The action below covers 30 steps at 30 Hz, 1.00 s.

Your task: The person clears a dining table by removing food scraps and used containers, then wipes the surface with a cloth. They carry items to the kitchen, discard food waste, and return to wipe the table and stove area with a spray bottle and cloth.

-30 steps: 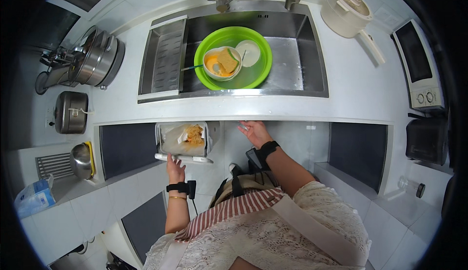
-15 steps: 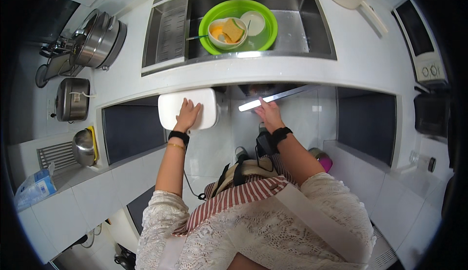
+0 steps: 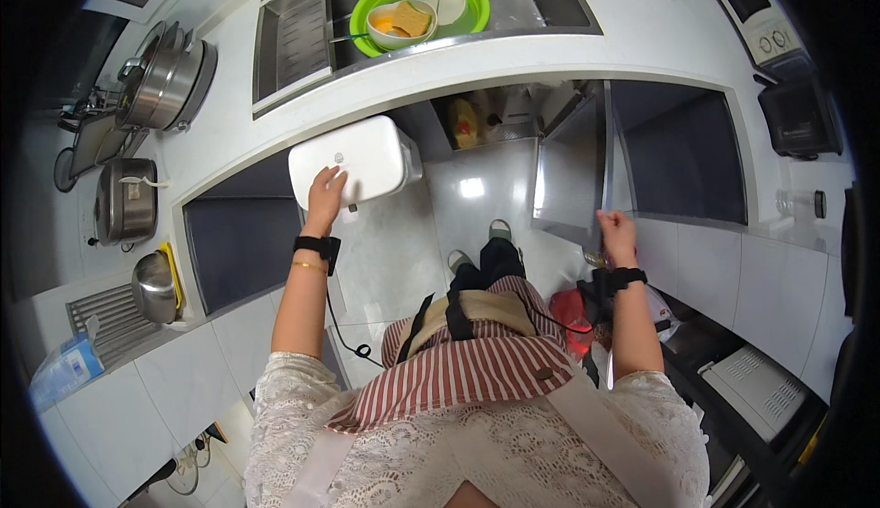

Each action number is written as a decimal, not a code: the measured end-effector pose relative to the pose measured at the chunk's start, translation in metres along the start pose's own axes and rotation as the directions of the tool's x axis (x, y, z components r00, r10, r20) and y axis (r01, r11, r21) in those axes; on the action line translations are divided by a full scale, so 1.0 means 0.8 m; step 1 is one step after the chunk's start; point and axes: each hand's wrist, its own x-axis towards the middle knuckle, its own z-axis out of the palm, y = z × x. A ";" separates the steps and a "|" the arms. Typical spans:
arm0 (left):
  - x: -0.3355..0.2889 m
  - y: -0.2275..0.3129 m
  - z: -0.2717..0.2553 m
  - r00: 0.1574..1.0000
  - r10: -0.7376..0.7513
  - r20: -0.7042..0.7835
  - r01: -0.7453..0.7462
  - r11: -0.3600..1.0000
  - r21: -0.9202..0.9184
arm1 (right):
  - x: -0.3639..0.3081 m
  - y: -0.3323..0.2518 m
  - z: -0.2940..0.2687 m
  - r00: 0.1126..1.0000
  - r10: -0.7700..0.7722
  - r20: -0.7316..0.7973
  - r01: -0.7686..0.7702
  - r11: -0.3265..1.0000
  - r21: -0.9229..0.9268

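The person's right hand (image 3: 618, 231) is curled at the near end of the cabinet door (image 3: 573, 173), its grip unclear; the door's long edge runs away toward the counter (image 3: 646, 45), while the left hand (image 3: 324, 198), loosely spread, is over the white bin (image 3: 371, 158)

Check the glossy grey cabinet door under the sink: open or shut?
Open: the door stands swung outward, right hand at its edge, cabinet interior visible.

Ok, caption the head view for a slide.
Left hand over a white lidded bin, right hand at the edge of an open cabinet door.
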 end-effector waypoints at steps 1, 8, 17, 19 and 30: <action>-0.008 -0.002 -0.004 0.999 -0.045 -0.013 0.044 0.997 -0.061 | -0.001 0.014 -0.017 0.994 -0.059 -0.092 0.042 0.984 -0.176; -0.050 -0.001 -0.021 0.989 -0.148 -0.004 0.145 0.977 -0.157 | 0.042 0.044 -0.088 0.973 0.001 -0.232 -0.087 0.929 -0.359; -0.105 0.016 -0.018 0.979 -0.203 -0.004 0.196 0.952 -0.233 | -0.008 -0.023 -0.020 0.853 -0.263 -0.451 -0.139 0.719 -0.681; -0.114 0.012 -0.021 0.979 -0.202 0.001 0.197 0.951 -0.240 | -0.005 -0.034 -0.008 0.873 -0.362 -0.327 0.086 0.773 -0.629; -0.180 -0.079 -0.010 0.971 -0.237 -0.029 0.226 0.951 -0.211 | 0.088 -0.121 0.137 0.840 -0.499 0.212 0.528 0.842 -0.112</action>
